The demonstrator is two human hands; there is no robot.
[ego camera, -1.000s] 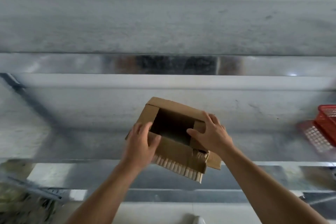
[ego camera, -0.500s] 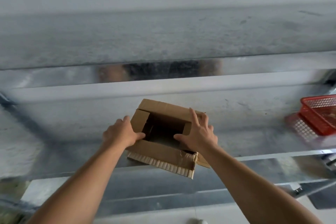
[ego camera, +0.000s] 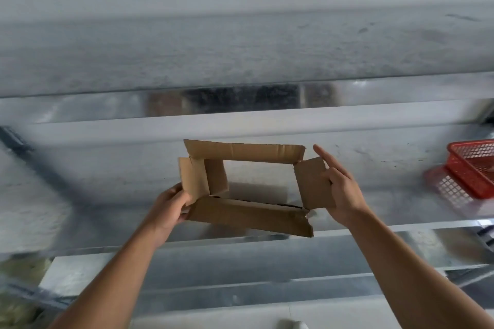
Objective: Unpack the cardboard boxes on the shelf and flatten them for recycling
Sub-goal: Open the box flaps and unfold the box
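A small brown cardboard box (ego camera: 248, 215) is held above the metal shelf (ego camera: 374, 168). Both its ends are open, so I see the shelf through it, and its flaps are spread outward. My left hand (ego camera: 171, 207) grips the box's left flap at the near left corner. My right hand (ego camera: 338, 187) holds the right flap, thumb on the cardboard, forefinger stretched up and away from it. Nothing shows inside the box.
A red plastic mesh basket (ego camera: 473, 168) stands on the shelf at the far right. The shelf's front edge (ego camera: 401, 227) runs below the box, with a lower metal level beneath it. A shiny metal beam crosses above the box.
The box went from a closed-bottom shape to an open frame with its flaps spread out. My hands moved apart to its left and right sides, and the view shifted slightly.
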